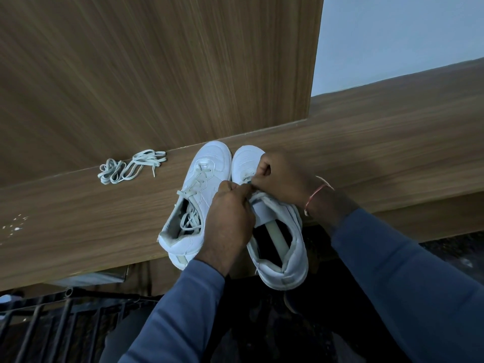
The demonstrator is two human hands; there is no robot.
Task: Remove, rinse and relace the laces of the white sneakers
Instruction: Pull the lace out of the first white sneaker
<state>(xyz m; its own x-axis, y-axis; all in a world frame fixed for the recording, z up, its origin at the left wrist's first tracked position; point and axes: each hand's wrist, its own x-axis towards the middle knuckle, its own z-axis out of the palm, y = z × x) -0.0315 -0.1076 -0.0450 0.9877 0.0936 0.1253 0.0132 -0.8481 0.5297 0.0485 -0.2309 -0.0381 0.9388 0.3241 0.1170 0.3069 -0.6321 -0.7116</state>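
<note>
wood-grain worktop [78, 226], same wood panel [157, 61] behind, pale wall [392, 35]. white sneakers [207, 176] side by side, lengthwise, toes aimed at panel. pinching right one's lace [246, 176] with left hand [230, 213] and right hand [280, 176], fingers curled tight

Wooden ledge [78, 231], upright wooden panel [157, 61], pale wall [392, 35], black metal railing [62, 318]
</note>
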